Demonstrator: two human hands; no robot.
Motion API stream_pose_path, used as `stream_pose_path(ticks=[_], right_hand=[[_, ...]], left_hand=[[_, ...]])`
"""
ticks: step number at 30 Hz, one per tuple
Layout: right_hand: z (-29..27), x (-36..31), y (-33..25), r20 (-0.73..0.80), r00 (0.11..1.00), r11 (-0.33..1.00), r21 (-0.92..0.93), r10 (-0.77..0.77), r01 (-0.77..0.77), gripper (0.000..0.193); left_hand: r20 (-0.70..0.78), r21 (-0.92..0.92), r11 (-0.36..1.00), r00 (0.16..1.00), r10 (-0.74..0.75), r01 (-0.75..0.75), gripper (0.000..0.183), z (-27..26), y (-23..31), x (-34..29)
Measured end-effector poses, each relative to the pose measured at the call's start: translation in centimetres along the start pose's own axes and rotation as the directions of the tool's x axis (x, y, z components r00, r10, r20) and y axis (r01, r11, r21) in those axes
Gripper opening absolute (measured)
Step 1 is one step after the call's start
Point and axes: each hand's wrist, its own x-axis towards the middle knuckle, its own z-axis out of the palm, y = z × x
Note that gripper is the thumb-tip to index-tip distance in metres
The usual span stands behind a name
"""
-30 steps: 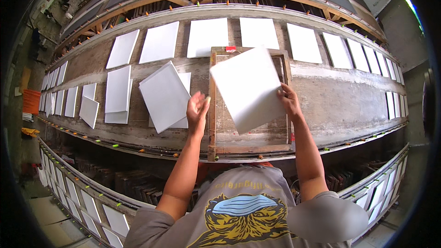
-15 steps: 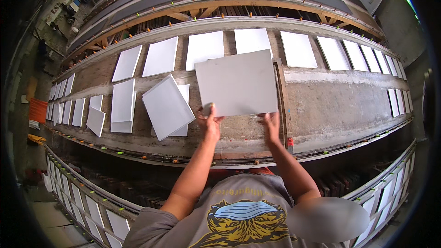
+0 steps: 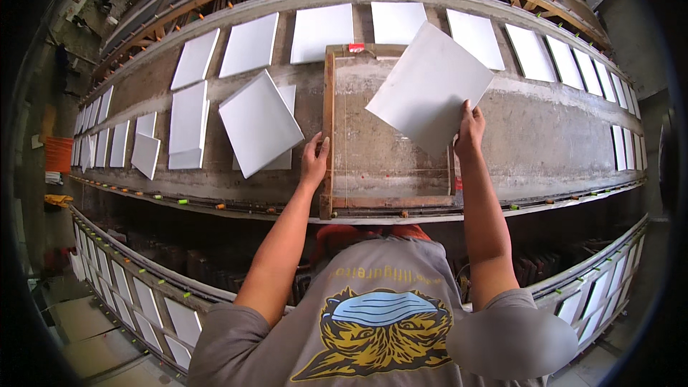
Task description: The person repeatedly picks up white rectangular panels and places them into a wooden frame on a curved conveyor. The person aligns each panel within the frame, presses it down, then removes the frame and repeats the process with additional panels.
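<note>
1. Left hand [image 3: 314,161]: fingers spread, empty, beside the frame [image 3: 329,129]; contact cannot be told.
2. Frame: wooden, rectangular, lying on the desk [image 3: 537,136].
3. Right hand [image 3: 470,130]: fingers gripping the sheet [image 3: 430,86] at its lower right edge.
4. Sheet: white, turned cornerwise, over the frame's right part.
5. Far row [image 3: 322,32]: white pieces along the desk's far side.

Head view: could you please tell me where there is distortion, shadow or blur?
Head view: edges of the table bow, corners go black; same view: shadow on the held sheet by the right hand; also there, blurred gray oval at lower right.
</note>
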Motion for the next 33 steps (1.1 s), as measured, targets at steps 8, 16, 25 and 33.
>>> stream_pose_path(ticks=[8, 16, 25, 33], right_hand=[[-4.6, -1.1, 3.8, -0.005, 0.991, 0.990, 0.038, 0.136, -0.136, 0.032], [-5.2, -1.8, 4.6, 0.065, 0.995, 0.993, 0.084, 0.076, -0.081, 0.031], [-3.8, -2.3, 4.8, 0.053, 0.999, 0.993, -0.119, 0.006, 0.001, 0.036], [2.0, -1.4, 5.7, 0.176, 0.984, 0.888, -0.457, 0.033, 0.052, 0.038]], left_hand=[[0.029, 0.072, 0.987, 0.989, 0.142, -0.144, 0.078, 1.4, -1.8, -2.6], [0.071, 0.312, 0.934, 0.985, 0.157, -0.172, 0.081, 0.9, -2.0, -2.8], [0.090, 0.247, 0.951, 0.982, 0.169, -0.186, 0.082, 1.6, -3.0, -2.7], [0.091, 0.204, 0.958, 0.978, 0.186, -0.201, 0.078, 1.9, -3.4, -2.7]])
